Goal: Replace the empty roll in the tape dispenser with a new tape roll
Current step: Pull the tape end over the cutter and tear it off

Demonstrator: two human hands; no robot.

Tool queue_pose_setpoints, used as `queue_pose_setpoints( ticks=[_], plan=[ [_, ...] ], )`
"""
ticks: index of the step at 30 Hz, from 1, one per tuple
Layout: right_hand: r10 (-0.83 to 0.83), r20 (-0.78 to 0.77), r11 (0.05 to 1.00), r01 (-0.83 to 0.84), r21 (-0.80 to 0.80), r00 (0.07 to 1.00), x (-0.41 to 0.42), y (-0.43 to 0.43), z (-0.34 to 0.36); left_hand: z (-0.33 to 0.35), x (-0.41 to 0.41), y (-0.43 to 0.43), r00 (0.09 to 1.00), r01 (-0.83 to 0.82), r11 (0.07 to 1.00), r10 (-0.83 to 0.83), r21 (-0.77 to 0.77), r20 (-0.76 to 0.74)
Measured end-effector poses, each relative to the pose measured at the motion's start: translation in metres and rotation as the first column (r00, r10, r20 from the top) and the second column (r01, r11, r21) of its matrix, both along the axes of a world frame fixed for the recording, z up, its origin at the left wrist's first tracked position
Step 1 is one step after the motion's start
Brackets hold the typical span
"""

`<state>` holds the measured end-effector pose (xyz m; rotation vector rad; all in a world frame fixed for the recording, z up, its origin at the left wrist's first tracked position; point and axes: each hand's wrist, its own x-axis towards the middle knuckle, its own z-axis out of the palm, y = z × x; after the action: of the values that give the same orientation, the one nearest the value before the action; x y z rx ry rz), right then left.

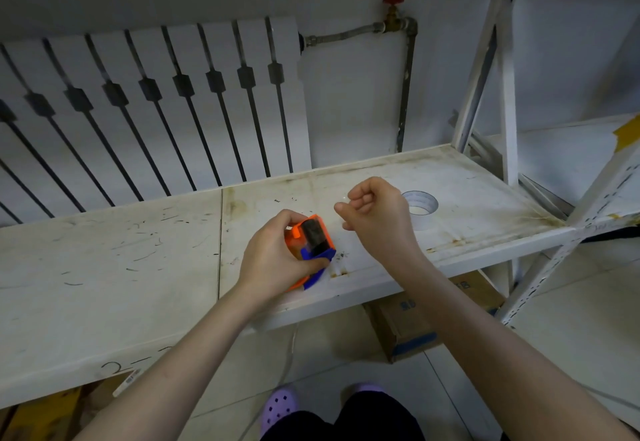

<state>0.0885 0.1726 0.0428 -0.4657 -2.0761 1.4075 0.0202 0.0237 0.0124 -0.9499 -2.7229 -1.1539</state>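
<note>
My left hand (273,260) grips an orange tape dispenser (298,232) with a blue handle and a dark roller, pressing it against the white shelf (138,267) near its front edge. To its right, my right hand (377,215) hovers just above the shelf with its fingers curled and thumb against forefinger. I cannot tell whether anything clear is pinched there. A roll of pale tape (424,210) lies flat on the shelf just behind my right hand, partly hidden by it.
A white radiator (156,111) and a pipe with a red valve (393,0) stand behind the shelf. A metal rack upright (507,94) rises at the right. Cardboard boxes (412,329) sit on the floor below, by my purple shoes (278,406).
</note>
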Motion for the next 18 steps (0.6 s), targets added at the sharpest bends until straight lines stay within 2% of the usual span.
queue_pose_setpoints(
  ticks=[4,9,18],
  plan=[
    [-0.006,0.027,0.995,0.008,-0.1,1.0,-0.003,0.005,-0.008,0.0,0.003,0.001,1.0,-0.007,1.0,0.007,-0.001,0.024],
    [0.029,0.069,0.954,-0.007,-0.3,0.997,-0.005,0.009,-0.019,-0.001,0.005,0.001,0.999,-0.004,1.0,0.004,-0.006,0.033],
    [0.08,0.109,0.87,-0.016,-0.493,0.991,-0.006,0.009,-0.036,-0.001,0.007,0.003,0.999,0.026,1.0,-0.027,0.013,0.032]
  ],
)
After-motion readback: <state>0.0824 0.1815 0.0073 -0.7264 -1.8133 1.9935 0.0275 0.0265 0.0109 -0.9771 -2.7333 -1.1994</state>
